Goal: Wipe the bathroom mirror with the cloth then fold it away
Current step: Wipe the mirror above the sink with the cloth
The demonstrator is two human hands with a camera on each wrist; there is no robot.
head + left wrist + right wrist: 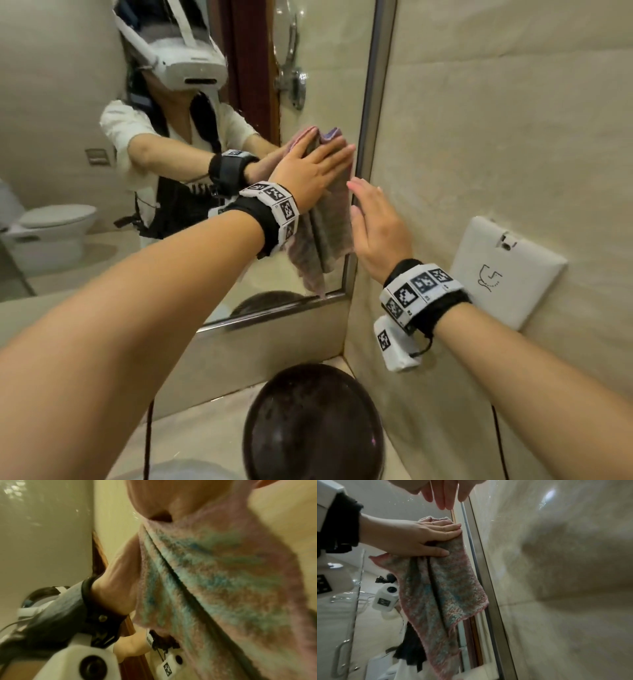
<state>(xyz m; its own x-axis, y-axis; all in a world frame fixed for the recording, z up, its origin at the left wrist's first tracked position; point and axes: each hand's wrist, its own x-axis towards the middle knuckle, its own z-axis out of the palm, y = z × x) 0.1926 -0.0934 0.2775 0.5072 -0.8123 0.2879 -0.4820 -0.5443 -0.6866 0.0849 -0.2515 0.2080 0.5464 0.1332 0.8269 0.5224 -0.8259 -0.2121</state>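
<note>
Flat, straight left-hand fingers (pixel 334 154) pressing the fuzzy pink-and-teal cloth (pixel 325 233) against the steel-framed mirror (pixel 239 274), most of it hanging below them. Right hand (pixel 376 226) released, empty, just beside. Best kept pressed evenly, sweeping away from the frame edge beyond the fingertips.

Dark round basin (pixel 313 425) on beige surface (pixel 205 442), white wall box (pixel 503 270) on tiled wall (pixel 513 137), toilet (pixel 51 226) and door handle (pixel 293 82) in reflection

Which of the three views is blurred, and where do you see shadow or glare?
Left wrist view: motion-blurred throughout, the cloth smeared. Right wrist view: sharper, with a soft dark shadow on the wall tile and a bright glare spot above it. Head view: evenly lit, wide-angle bending of the mirror frame.
</note>
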